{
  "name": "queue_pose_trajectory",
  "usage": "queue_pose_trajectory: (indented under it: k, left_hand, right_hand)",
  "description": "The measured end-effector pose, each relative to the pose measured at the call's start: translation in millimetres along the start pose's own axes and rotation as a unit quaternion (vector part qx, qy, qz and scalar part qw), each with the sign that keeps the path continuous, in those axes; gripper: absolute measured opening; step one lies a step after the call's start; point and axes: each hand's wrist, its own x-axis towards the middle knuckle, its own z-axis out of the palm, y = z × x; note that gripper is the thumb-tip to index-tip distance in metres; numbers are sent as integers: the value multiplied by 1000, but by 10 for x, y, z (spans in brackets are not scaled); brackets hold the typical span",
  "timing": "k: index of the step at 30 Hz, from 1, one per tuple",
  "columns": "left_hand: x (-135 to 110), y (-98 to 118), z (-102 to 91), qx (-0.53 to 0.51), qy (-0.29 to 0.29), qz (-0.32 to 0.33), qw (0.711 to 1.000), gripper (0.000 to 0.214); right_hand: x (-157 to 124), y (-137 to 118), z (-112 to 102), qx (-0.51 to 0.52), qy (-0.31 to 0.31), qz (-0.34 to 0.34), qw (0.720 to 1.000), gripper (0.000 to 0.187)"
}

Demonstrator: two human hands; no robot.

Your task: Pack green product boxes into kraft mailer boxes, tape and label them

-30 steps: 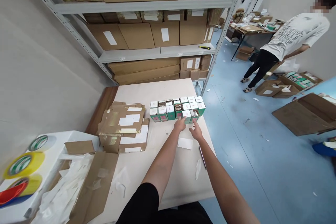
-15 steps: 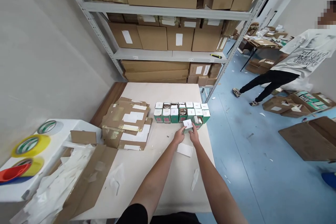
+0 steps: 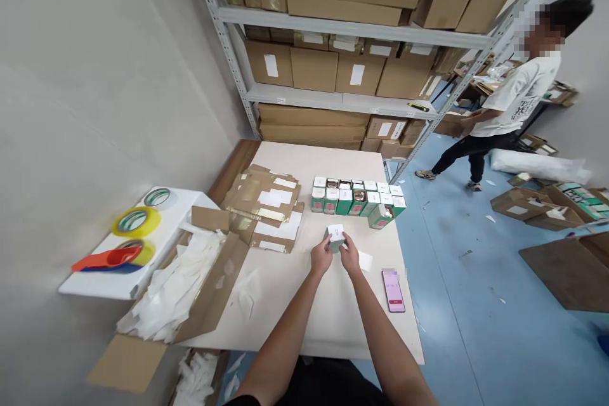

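Note:
A small box with a white printed top is held between both hands, just in front of me. My left hand grips its left side and my right hand its right side, fingers curled around it. Beyond it stand two rows of green-and-white small boxes, some with open tops showing shiny contents. One open box sits askew in front of the rows at the right. Partly behind my right hand lies a white paper piece.
Flattened cardboard lies left of the boxes. A carton of white packing material and tape rolls are farther left. A phone rests near the right edge. Shelving stands behind; a person is at the right.
Both hands have brought the small box away from the rows, closer to me. My view has shifted, bringing the phone into sight. The person at the right has changed position and stance.

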Motion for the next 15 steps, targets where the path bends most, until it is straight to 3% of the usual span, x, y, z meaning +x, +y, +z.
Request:
queue_pose_trajectory:
  k: [5, 9, 12, 15]
  left_hand:
    - [-602, -336, -438, 20, -16, 3, 1000, 64]
    - [-967, -650, -692, 55, -18, -18, 998, 52]
    - [-1095, -794, -883, 68, -46, -35, 996, 44]
    - [-1060, -821, -1087, 108, -43, -44, 992, 38]
  right_hand:
    - [-533, -51, 337, 5, -24, 15, 1000, 58]
    - [-880, 32, 577, 32, -65, 31, 997, 46]
    - [-1096, 118, 720, 73, -78, 36, 994, 51]
    - [-1227, 164, 829, 98, -34, 47, 993, 64]
